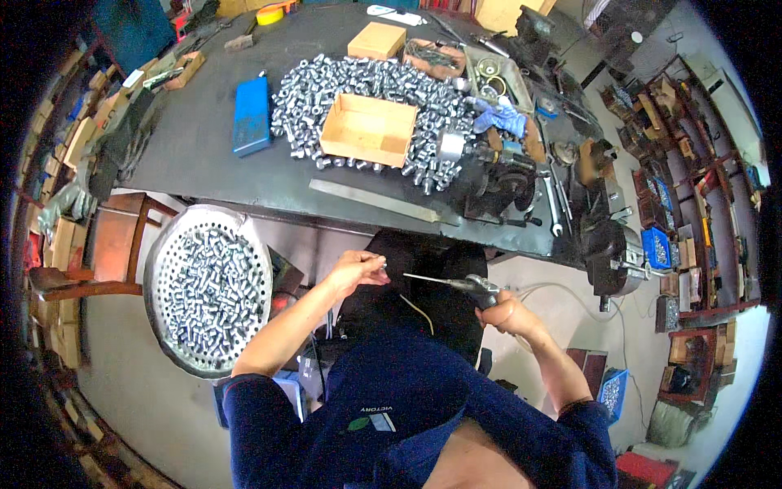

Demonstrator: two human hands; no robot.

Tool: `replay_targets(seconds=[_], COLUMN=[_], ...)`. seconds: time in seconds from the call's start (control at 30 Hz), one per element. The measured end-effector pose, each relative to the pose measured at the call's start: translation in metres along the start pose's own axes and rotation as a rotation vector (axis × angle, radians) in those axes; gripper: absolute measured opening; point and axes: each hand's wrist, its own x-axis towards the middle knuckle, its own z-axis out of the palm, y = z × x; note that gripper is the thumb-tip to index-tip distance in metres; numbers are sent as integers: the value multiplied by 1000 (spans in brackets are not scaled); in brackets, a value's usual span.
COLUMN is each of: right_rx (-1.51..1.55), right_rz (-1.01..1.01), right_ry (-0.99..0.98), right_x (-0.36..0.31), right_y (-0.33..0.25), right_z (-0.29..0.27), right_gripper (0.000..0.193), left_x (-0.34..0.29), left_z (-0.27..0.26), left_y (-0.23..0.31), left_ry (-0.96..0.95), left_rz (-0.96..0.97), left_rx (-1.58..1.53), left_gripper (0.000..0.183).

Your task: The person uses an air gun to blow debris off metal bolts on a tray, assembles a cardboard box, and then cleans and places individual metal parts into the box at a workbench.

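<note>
My left hand [358, 271] is closed in a pinch over my lap, with a small grey metal part [384, 266] just showing at its fingertips. Most of that part is hidden. My right hand [508, 314] is wrapped round the handle of an air blow gun [471, 285]. The gun's long thin nozzle points left toward my left hand, a short gap away from it. To my left, a round perforated metal basket [155, 273] holds a heap of small shiny cylindrical metal parts [213, 285].
On the dark workbench [191, 167] lies a big pile of similar metal parts [305, 106], around an open cardboard box [366, 130]. A blue box [252, 116], a flat metal bar [371, 200], a vise [505, 183] and a wrench [554, 208] are there too. A wooden chair [118, 244] stands left.
</note>
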Motion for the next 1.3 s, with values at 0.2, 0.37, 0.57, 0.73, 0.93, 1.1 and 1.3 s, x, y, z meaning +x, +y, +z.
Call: replay_targets(seconds=[0.2,0.37,0.57,0.73,0.93,1.1,1.3], right_rx=[-20,9,-49,190,397,807,1758], right_rz=[-135,-412,-441,-296,-293,-343,-342], right_ry=[-54,-123,-1,-6,187,486,662], right_x=[32,43,49,35,23,42,101], right_y=[34,10,29,60,48,40,10], right_z=[44,91,57,-3,-82,-121,-122], right_gripper=[19,42,43,41,41,30,32], left_x=[-8,-13,14,42,64,71,78], left_z=[8,38,50,59,69,75,79], left_y=[46,120,164,183,193,190,187], left_ry=[71,12,-46,-167,-180,-184,-136], left_rz=[198,412,546,619,628,600,619], left_rx=[109,170,185,46,18,17,-13], left_gripper=[29,23,18,22,15,17,16])
